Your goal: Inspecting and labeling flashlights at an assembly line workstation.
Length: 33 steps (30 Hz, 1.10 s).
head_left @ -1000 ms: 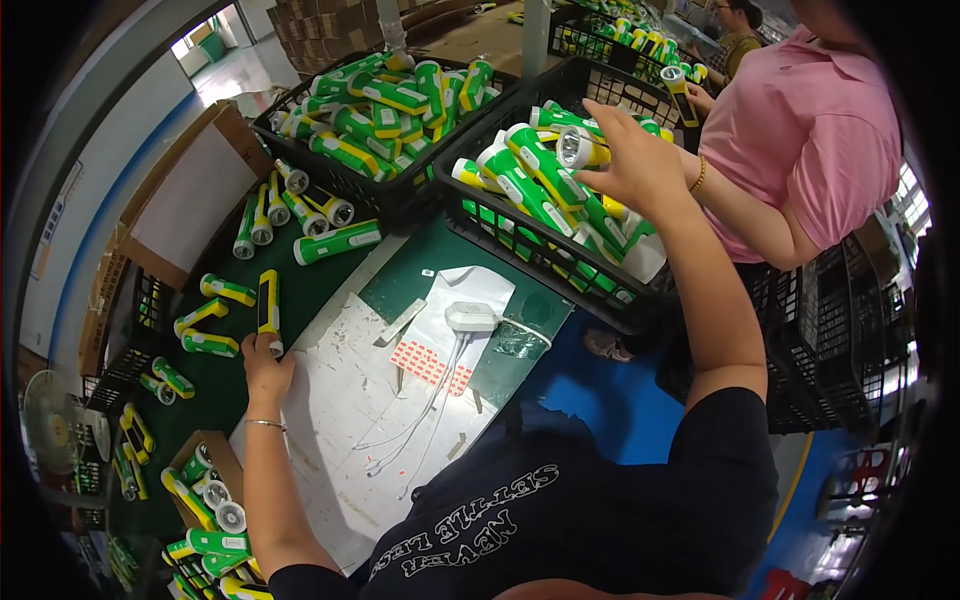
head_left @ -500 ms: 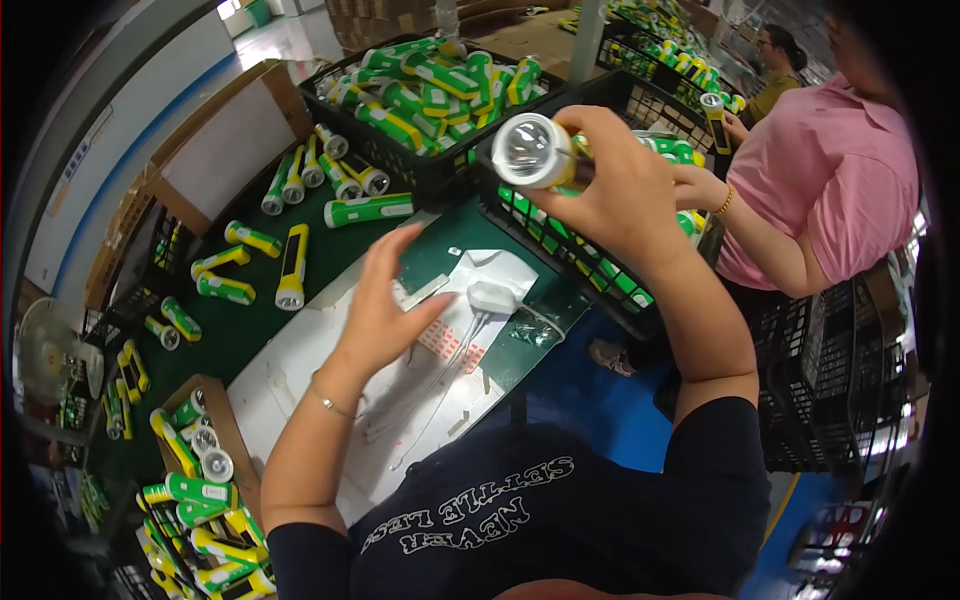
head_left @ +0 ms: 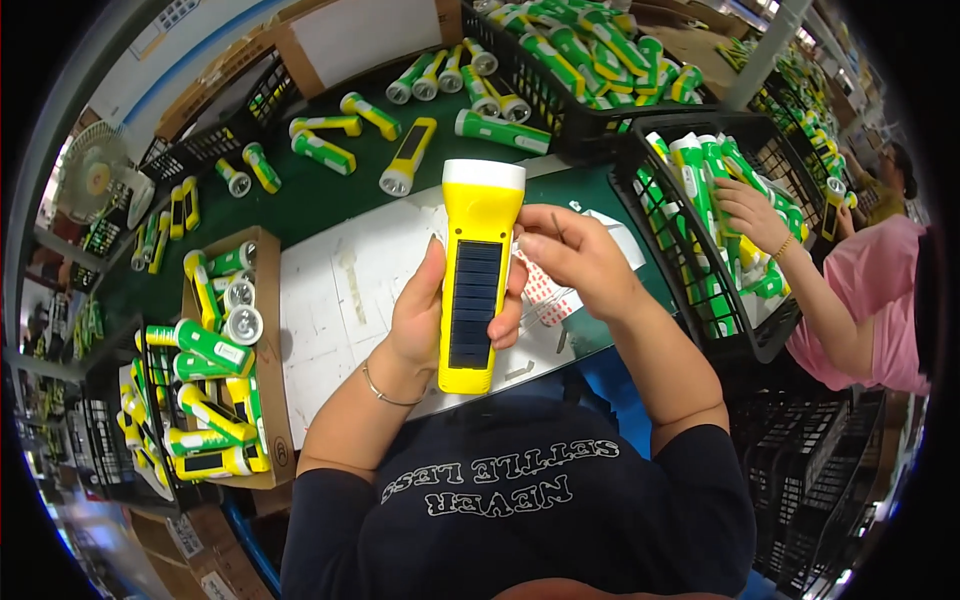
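Note:
A yellow flashlight (head_left: 484, 215) with a white head and a dark solar panel stands upright before me, its panel side facing up toward my view. My left hand (head_left: 415, 318) wraps round its body, with fingertips showing at the right edge. Close beside that edge, my right hand (head_left: 585, 268) has its thumb and fingers pinched together. A thin dark piece shows at its fingers, too small to name. Under both hands lies a white board (head_left: 320, 300), and a sheet with red marks (head_left: 545, 292) is partly covered by my right hand.
Loose flashlights (head_left: 410, 155) lie on the green table (head_left: 290, 205). At left is a cardboard box (head_left: 265, 375) of flashlights. A black crate (head_left: 690, 105) of them stands at the back; another crate (head_left: 755, 345) is at right, with a co-worker's hand (head_left: 755, 217) in it.
My right hand has come back from the right-hand crate. The flashlight it carried is now in my left hand, which was open before. The view has turned to the right.

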Motion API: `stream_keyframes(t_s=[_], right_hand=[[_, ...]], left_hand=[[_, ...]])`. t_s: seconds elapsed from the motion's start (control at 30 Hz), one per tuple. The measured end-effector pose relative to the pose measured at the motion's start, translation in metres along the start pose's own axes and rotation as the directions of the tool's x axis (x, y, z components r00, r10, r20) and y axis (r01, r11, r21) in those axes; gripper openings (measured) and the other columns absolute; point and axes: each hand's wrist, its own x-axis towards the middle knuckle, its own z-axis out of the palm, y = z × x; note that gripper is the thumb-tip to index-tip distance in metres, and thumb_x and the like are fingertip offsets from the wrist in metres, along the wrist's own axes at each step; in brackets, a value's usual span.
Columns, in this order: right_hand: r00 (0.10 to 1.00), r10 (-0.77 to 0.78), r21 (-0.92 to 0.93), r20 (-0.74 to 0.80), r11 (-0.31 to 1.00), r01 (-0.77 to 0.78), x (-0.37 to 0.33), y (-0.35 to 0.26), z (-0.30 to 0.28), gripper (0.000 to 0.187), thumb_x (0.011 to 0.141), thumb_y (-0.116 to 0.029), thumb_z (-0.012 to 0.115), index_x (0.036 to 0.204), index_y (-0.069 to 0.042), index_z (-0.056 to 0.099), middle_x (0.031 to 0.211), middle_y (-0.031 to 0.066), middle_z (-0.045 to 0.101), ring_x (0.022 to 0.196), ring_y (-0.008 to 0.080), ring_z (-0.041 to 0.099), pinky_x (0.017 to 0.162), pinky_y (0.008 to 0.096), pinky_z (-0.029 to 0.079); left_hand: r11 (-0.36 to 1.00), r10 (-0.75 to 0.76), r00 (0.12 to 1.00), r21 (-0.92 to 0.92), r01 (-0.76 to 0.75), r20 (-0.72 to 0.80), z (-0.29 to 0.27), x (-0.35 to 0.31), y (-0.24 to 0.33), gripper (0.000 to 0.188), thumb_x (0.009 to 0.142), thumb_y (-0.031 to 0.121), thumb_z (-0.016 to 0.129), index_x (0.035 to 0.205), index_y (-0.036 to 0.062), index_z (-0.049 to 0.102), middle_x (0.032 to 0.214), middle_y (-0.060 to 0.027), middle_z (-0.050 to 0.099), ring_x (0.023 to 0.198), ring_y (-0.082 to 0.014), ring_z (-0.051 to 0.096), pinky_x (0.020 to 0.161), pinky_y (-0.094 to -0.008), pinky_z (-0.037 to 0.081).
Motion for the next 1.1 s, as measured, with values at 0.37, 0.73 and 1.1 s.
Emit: stream_keyframes(t_s=[0.37, 0.73, 1.1], right_hand=[[0.997, 0.000, 0.112, 0.077, 0.994, -0.008, 0.006, 0.015, 0.024, 0.025, 0.088, -0.011, 0.056, 0.105, 0.005, 0.048, 0.092, 0.0054, 0.052, 0.071, 0.0093, 0.060, 0.067, 0.0224, 0.050], [0.991, 0.057, 0.156, 0.120, 0.985, -0.076, 0.009, 0.016, 0.024, 0.023, 0.088, -0.011, 0.055, 0.103, 0.005, 0.047, 0.087, 0.0065, 0.055, 0.063, 0.0108, 0.062, 0.059, 0.0220, 0.052], [0.995, 0.061, 0.078, 0.079, 0.995, -0.068, 0.006, 0.013, 0.025, 0.014, 0.086, -0.011, 0.056, 0.090, 0.001, 0.051, 0.077, 0.0033, 0.058, 0.076, 0.0074, 0.054, 0.074, 0.0221, 0.043]], left_hand=[[0.999, 0.031, 0.997, -0.034, -0.034, -0.070, -0.010, -0.016, 0.005, 0.065, 0.092, 0.058, 0.022, 0.127, 0.0057, 0.038, 0.096, -0.0141, 0.052, 0.081, -0.0213, 0.053, 0.069, -0.0323, 0.049], [0.999, 0.050, 0.995, 0.020, -0.048, -0.088, -0.012, -0.018, 0.005, 0.062, 0.093, 0.056, 0.021, 0.128, 0.0065, 0.037, 0.093, -0.0148, 0.054, 0.081, -0.0211, 0.053, 0.071, -0.0329, 0.047], [0.995, 0.054, 0.996, -0.075, -0.059, -0.070, -0.011, -0.022, 0.006, 0.067, 0.093, 0.056, 0.018, 0.122, 0.0004, 0.042, 0.102, -0.0147, 0.054, 0.080, -0.0215, 0.054, 0.067, -0.0332, 0.048]])
